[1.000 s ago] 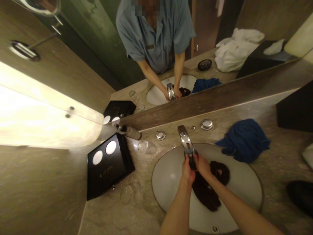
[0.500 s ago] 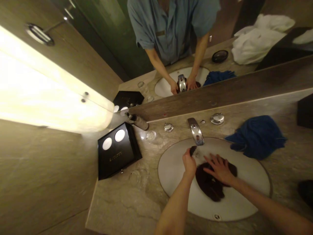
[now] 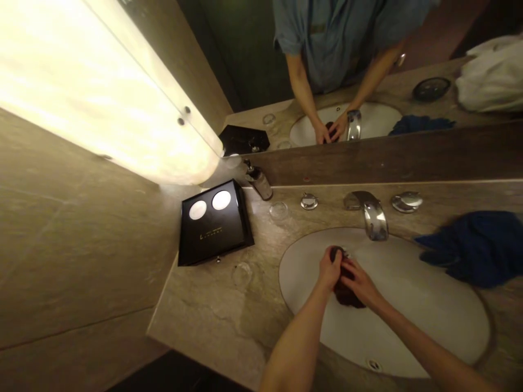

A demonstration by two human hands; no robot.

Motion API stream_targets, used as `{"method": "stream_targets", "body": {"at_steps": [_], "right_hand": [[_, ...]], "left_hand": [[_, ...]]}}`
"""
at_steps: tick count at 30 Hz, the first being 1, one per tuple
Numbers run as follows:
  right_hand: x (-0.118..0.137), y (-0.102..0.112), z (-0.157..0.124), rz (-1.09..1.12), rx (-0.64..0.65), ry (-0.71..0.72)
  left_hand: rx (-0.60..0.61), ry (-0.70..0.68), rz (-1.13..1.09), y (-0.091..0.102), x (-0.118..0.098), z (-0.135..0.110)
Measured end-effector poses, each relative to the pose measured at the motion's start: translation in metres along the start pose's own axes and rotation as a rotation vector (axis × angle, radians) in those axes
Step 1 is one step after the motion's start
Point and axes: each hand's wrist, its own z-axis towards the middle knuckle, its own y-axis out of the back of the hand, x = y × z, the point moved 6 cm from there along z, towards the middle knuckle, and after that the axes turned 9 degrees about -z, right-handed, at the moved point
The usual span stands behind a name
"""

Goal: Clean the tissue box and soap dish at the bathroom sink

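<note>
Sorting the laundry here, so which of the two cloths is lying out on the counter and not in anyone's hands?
The blue cloth, lying right of the sink. The dark cloth is bunched in both hands over the basin.

Just the one head cam here, looking steeply down and forward over the sink (image 3: 408, 305) from pretty close. It's also catching the mirror (image 3: 368, 65) above, so the basin is showing twice, direct and reflected.

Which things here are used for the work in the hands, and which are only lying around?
In use:
left hand
right hand
dark cloth, bunched in both hands
sink

Lying about:
blue cloth
tap
black box
soap bottle
glass
white towels, seen in the mirror
</note>
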Motion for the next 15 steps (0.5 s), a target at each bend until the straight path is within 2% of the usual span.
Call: {"method": "stream_targets", "body": {"at_steps": [2,3,4,6,8,9,11,13,15], "right_hand": [[-0.009,0.013,0.001,-0.010,0.217,0.134],[-0.021,0.026,0.000,-0.076,0.234,0.169],[-0.037,0.042,0.000,-0.191,0.175,0.183],[-0.068,0.073,-0.009,-0.527,-0.063,0.218],[-0.085,0.078,-0.030,-0.846,-0.207,0.330],[-0.087,0.069,-0.044,-0.939,-0.213,0.408],[-0.073,0.035,-0.075,-0.964,-0.125,0.577],[-0.040,-0.015,-0.097,-0.853,0.058,0.723],[0.000,-0.071,-0.094,-0.686,0.328,0.804]], "left_hand": [[0.082,0.041,-0.055,-0.017,-0.001,0.016],[0.106,0.042,-0.048,-0.025,-0.003,0.022],[0.099,0.032,-0.023,-0.030,-0.007,0.027],[0.039,-0.004,0.060,-0.031,-0.016,0.029],[0.031,-0.140,0.294,-0.026,-0.031,0.017],[0.062,-0.272,0.452,-0.023,-0.040,0.005],[0.151,-0.624,0.753,-0.013,-0.057,-0.029],[0.203,-0.907,0.853,0.007,-0.066,-0.069],[0.182,-1.012,0.860,0.033,-0.071,-0.100]]}}
